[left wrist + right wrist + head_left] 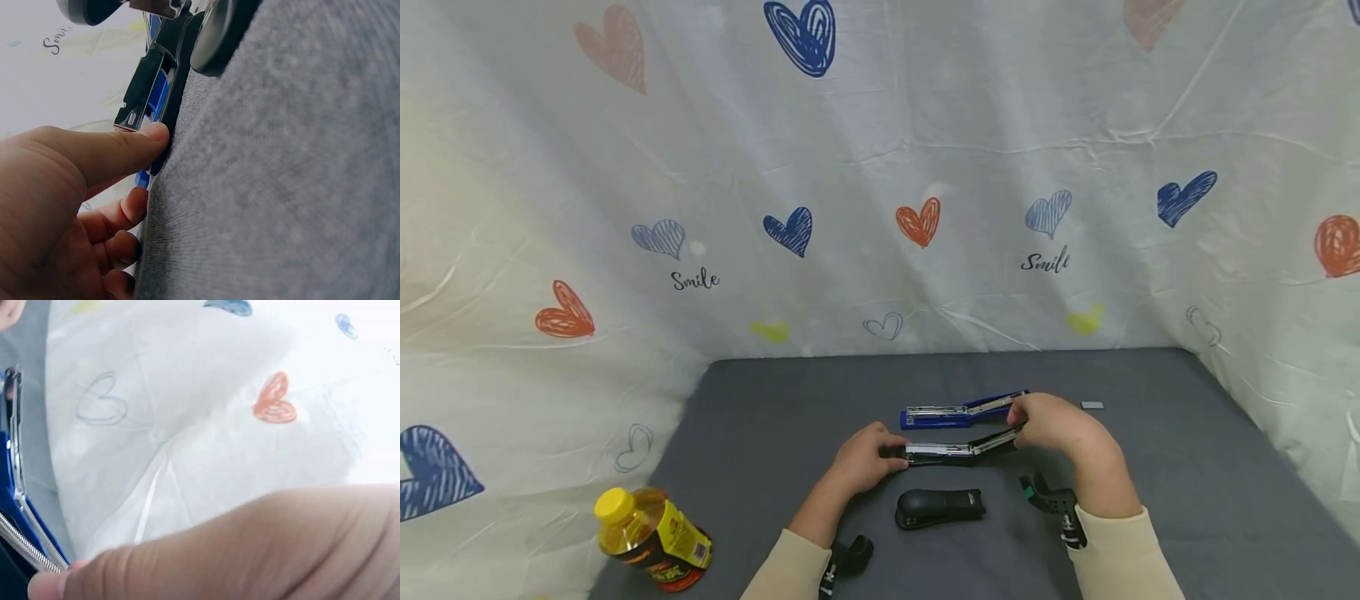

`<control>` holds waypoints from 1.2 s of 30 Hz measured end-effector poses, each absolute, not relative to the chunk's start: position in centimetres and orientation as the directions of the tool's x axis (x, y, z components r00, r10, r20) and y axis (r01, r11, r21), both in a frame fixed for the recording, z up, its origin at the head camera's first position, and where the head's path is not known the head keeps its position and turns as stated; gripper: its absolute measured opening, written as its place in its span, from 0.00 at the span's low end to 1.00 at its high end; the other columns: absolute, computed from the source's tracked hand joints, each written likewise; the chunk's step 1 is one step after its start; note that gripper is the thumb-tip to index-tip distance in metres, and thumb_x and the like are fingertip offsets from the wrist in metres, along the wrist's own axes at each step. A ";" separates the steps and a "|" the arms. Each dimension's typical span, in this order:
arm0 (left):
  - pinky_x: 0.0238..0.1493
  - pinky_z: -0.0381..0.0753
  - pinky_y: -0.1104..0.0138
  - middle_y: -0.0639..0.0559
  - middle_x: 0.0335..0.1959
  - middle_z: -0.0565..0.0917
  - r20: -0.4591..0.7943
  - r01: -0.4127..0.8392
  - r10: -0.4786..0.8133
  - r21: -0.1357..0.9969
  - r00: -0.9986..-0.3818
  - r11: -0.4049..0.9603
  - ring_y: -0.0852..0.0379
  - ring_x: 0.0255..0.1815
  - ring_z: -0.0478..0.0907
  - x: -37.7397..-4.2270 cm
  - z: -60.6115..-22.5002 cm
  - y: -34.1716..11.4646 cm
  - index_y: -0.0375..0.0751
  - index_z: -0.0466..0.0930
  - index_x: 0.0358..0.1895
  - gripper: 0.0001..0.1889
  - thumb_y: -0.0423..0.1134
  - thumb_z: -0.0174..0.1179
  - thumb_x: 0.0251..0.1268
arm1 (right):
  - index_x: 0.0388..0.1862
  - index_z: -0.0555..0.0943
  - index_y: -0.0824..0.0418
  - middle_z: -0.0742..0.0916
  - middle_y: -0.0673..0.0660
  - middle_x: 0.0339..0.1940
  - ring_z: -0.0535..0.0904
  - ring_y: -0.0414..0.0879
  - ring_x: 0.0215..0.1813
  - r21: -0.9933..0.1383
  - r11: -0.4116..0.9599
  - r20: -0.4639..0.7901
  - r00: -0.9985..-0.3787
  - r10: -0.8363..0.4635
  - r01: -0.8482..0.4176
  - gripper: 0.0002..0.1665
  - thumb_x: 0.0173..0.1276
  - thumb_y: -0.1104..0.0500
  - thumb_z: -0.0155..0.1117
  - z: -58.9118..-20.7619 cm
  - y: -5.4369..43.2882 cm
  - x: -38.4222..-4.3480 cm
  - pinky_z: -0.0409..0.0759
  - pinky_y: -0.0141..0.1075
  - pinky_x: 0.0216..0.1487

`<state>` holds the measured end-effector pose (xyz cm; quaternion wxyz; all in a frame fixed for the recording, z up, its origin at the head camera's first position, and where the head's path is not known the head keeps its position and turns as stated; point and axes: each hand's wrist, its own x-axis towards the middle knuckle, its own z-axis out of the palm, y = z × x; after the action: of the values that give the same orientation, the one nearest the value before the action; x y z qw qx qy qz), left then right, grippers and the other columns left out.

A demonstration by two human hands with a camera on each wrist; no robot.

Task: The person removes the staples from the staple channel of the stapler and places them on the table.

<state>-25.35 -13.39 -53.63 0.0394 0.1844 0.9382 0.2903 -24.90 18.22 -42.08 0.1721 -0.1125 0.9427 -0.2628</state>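
Observation:
An opened black stapler lies on the grey table with its metal magazine showing and its top part swung over to the right. My left hand grips the left end, thumb along the black edge in the left wrist view. At the other end, my right hand pinches the raised part; the thumb and a coiled spring appear low in the right wrist view. Just behind lies an opened blue stapler, its far end partly behind the right hand. Nearer me is a closed black stapler.
A small grey strip, like a row of staples, lies right of the right hand. At the table's left front stands a bottle with a yellow cap. A white curtain with printed hearts hangs behind the table.

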 end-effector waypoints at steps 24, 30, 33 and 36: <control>0.34 0.70 0.64 0.61 0.36 0.75 0.029 0.292 0.337 0.573 -0.941 0.766 0.61 0.30 0.69 -25.6 -53.3 -12.9 0.52 0.90 0.56 0.18 0.45 0.74 0.62 | 0.41 0.91 0.59 0.89 0.51 0.38 0.82 0.42 0.35 -0.519 0.806 -0.169 -0.890 -0.423 -0.284 0.06 0.70 0.62 0.70 -44.7 12.5 -25.5 0.82 0.44 0.40; 0.33 0.70 0.65 0.61 0.35 0.75 0.025 0.288 0.336 0.579 -0.942 0.763 0.61 0.30 0.69 -25.6 -53.4 -12.9 0.52 0.90 0.55 0.18 0.45 0.74 0.62 | 0.12 0.80 0.56 0.70 0.45 0.12 0.61 0.40 0.17 -0.445 0.838 -0.165 -0.891 -0.423 -0.316 0.23 0.70 0.63 0.69 -46.0 10.7 -25.0 0.64 0.36 0.25; 0.32 0.70 0.65 0.61 0.35 0.74 0.023 0.290 0.340 0.579 -0.940 0.762 0.61 0.29 0.68 -25.6 -53.5 -13.0 0.52 0.89 0.56 0.18 0.45 0.74 0.63 | 0.10 0.76 0.54 0.67 0.45 0.09 0.60 0.41 0.16 -0.412 0.854 -0.136 -0.906 -0.401 -0.316 0.26 0.69 0.62 0.70 -46.2 9.8 -24.6 0.61 0.36 0.23; 0.32 0.69 0.65 0.60 0.35 0.74 0.025 0.294 0.345 0.584 -0.938 0.757 0.61 0.29 0.68 -25.5 -53.4 -13.1 0.52 0.89 0.56 0.18 0.45 0.73 0.63 | 0.12 0.79 0.54 0.72 0.46 0.11 0.65 0.41 0.17 -0.397 0.874 -0.120 -0.928 -0.354 -0.282 0.23 0.68 0.59 0.71 -46.4 9.2 -24.5 0.63 0.36 0.22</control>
<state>-25.55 -13.09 -53.44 0.0421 0.1704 0.9364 0.3040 -24.46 9.17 -46.42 0.0950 -0.1649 0.9632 -0.1898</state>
